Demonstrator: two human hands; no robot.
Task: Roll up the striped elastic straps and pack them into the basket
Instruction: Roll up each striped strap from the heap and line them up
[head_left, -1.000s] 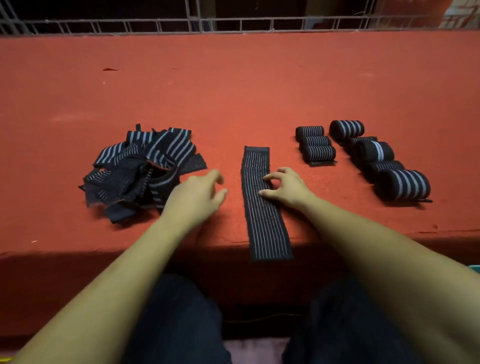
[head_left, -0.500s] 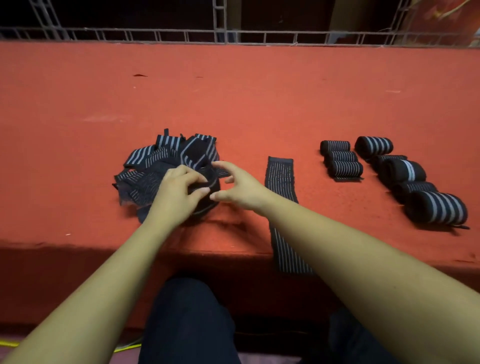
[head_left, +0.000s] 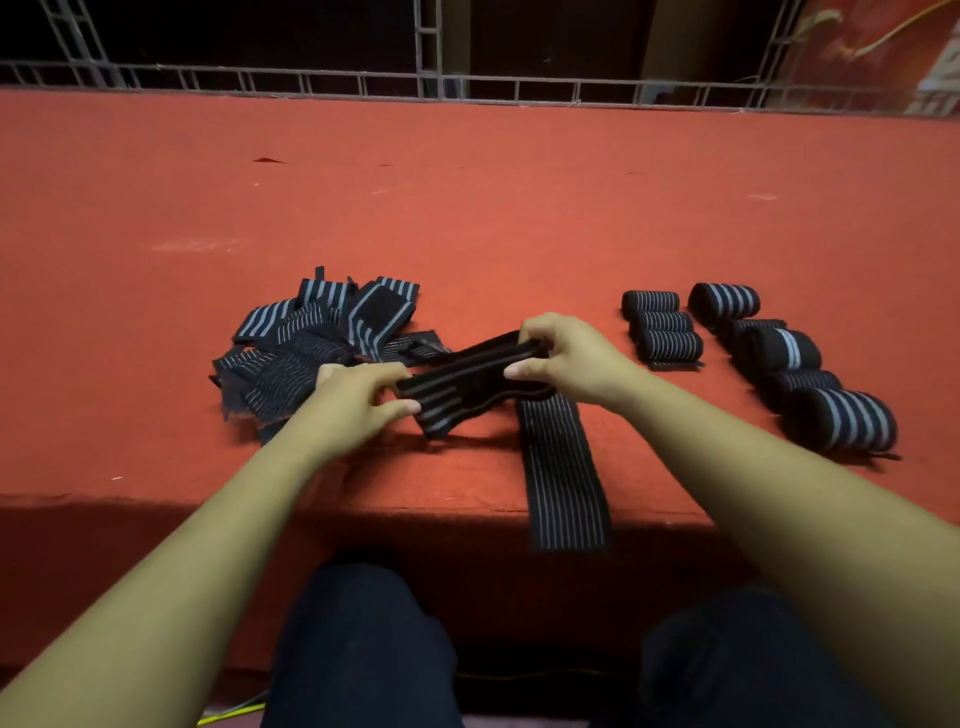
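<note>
A dark striped elastic strap (head_left: 462, 382) stretches between my hands just above the red surface. My left hand (head_left: 358, 402) pinches its near end and my right hand (head_left: 563, 358) grips its far end. To the left lies a loose pile of unrolled straps (head_left: 311, 343). A flat strap (head_left: 563, 467) lies lengthwise under my right wrist and hangs over the front edge. At the right, several rolled straps sit in two rows, small ones (head_left: 662, 332) and bigger ones (head_left: 810, 374). No basket is in view.
The red felt-covered table (head_left: 467, 208) reaches back to a metal grid railing (head_left: 431, 83). Its front edge runs just before my knees (head_left: 363, 639). A yellow cable (head_left: 234, 712) lies on the floor below.
Both hands went to the pile, took hold of one strap and pulled it out to the right over the flat strap. The view has shifted left and down.
</note>
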